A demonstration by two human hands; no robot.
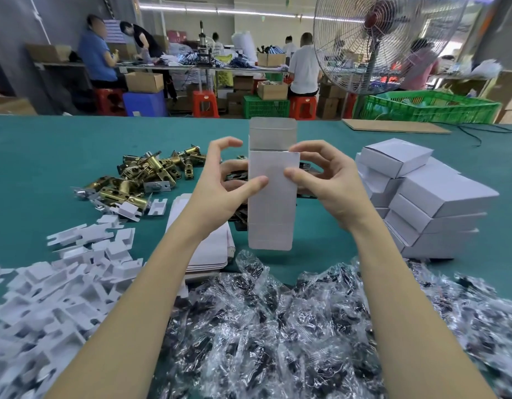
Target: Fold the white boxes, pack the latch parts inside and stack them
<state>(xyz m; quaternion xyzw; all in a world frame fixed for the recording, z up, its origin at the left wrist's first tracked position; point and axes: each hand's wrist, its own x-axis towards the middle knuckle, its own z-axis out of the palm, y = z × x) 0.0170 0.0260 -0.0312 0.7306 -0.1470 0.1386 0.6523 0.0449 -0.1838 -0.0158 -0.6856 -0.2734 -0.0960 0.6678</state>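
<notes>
Both hands hold a half-formed white box (271,197) upright above the middle of the worktop (61,145): the left hand (220,182) presses its thumb on the near face with its fingers curled behind the left edge, and the right hand (323,182) pinches the right edge between thumb and fingers. The box's far flap stands up open at the top. Left of the hands lies a heap of brass latches (145,174), and nearer on the left a spread of white card inserts (61,272), the nearest ones blurred. A pile of flat box blanks (211,249) lies under the left forearm, which covers most of it. To the right stands a stack of closed boxes (427,197), several layers high. Across the near edge spreads a mass of clear bags (277,326) with dark parts inside; what the parts are is hard to make out. Dark flat pieces behind the box are mostly hidden by it and by the hands. A sheet of cardboard (393,126) lies at the far right edge. Beyond the worktop stand a fan (375,41) and a green crate (427,108), with people at benches farther back.
</notes>
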